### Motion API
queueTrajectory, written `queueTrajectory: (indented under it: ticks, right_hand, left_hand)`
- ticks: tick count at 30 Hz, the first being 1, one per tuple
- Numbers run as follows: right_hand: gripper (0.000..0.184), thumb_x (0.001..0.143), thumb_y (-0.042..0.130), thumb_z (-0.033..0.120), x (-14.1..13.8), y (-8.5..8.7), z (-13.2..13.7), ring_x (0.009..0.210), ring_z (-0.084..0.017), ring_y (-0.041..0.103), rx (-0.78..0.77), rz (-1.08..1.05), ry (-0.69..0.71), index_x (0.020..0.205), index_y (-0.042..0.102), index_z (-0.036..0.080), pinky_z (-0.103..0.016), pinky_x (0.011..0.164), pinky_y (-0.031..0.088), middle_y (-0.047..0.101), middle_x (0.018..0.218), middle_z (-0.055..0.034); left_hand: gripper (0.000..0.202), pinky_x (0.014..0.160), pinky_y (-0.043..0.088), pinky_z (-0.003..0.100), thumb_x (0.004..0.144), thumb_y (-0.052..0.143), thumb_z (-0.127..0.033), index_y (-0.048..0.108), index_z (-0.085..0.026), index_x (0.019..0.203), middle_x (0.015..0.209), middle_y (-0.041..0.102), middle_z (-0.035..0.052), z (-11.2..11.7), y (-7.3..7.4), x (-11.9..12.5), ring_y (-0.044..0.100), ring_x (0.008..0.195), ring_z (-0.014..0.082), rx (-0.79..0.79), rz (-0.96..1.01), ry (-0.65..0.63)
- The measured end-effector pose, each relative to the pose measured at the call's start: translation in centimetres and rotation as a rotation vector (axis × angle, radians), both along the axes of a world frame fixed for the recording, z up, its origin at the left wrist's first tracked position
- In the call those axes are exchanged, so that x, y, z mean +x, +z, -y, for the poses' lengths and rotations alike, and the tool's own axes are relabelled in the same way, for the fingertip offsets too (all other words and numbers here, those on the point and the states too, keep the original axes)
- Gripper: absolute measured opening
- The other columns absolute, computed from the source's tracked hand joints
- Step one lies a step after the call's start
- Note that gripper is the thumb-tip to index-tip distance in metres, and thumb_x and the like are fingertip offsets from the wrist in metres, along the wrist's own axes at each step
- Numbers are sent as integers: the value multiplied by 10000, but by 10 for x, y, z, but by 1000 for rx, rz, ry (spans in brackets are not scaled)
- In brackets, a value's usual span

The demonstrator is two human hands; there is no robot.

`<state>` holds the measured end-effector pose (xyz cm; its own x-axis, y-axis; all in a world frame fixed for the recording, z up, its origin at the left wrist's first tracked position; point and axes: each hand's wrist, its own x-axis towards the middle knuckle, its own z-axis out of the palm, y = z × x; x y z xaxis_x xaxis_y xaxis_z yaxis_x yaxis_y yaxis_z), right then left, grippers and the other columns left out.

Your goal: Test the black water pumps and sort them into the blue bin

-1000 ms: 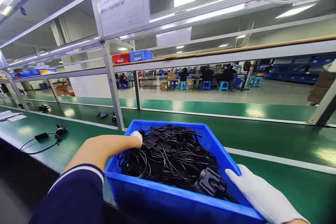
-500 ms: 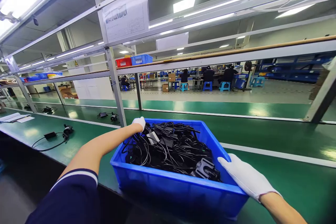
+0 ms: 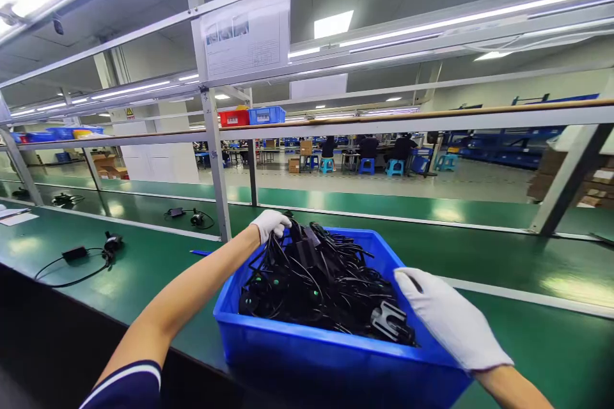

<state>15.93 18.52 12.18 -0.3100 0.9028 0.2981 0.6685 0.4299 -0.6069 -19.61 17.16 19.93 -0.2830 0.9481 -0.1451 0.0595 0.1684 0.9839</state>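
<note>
A blue plastic bin (image 3: pixel 336 346) stands on the green bench, heaped with black power adapters and coiled cables (image 3: pixel 330 287). My left hand (image 3: pixel 272 225), in a white glove, is closed around a bunch of black cables above the bin's far left corner. A black adapter (image 3: pixel 307 252) hangs or leans just beside that hand. White-gloved too, my right hand (image 3: pixel 446 316) grips the right rim of the bin, its fingers partly hidden. Near it inside the bin lies a grey and black bracket-like part (image 3: pixel 389 321).
On the bench to the left lies an adapter with its cable (image 3: pixel 75 254). Behind the bin runs a dark green belt (image 3: pixel 432 252), with a metal shelf post (image 3: pixel 214 166) at its edge. Red (image 3: pixel 234 118) and blue (image 3: pixel 267 115) boxes sit on the shelf. People sit far off.
My left hand has moved from the bin's far left rim to the cables and raised a bunch. The view has shifted; my right hand stays at the right rim.
</note>
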Motion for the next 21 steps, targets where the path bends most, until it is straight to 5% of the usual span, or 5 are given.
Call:
queueTrajectory:
  ticks: [3, 8, 15, 18, 21]
  right_hand:
    - [460, 944, 435, 538, -40, 17, 7, 1126, -308, 700, -120, -196, 279, 1122, 728, 230, -474, 1058, 535, 754, 1211, -121]
    - [665, 1008, 382, 667, -109, 26, 8, 919, -259, 766, -349, -381, 553, 1184, 735, 131, -423, 858, 633, 780, 1003, -171]
    - [482, 1022, 530, 569, -121, 26, -7, 861, -222, 740, -292, -308, 354, 1047, 716, 125, -444, 883, 607, 754, 902, -104]
    - [478, 965, 622, 527, -104, 33, -24, 1183, -288, 679, -166, -277, 247, 1228, 641, 128, -516, 1104, 500, 716, 1230, -177]
    - [879, 845, 754, 482, -108, 40, -37, 1428, -317, 525, -91, -240, 342, 1567, 389, 137, -496, 1196, 440, 496, 1567, -219]
  left_hand:
    - [223, 569, 541, 214, 1004, 670, -323, 648, -135, 1122, 937, 660, 15, 1, 9, 20, 610, 679, 96, 57, 21, -50]
    - [181, 396, 304, 135, 992, 668, -220, 602, -153, 1146, 730, 516, -80, 13, 16, 49, 367, 464, 25, 178, 64, -98]
    - [460, 411, 193, 149, 749, 751, -54, 540, -183, 1137, 569, 403, -157, 29, 11, 44, 297, 381, 7, 261, 119, -141]
    - [480, 417, 163, 159, 699, 743, -67, 524, -186, 1109, 544, 374, -171, 31, 6, 33, 270, 367, 8, 254, 134, -147]
    - [491, 421, 156, 161, 660, 732, -75, 518, -188, 1088, 530, 368, -174, 31, 3, 28, 260, 364, 9, 260, 140, -153]
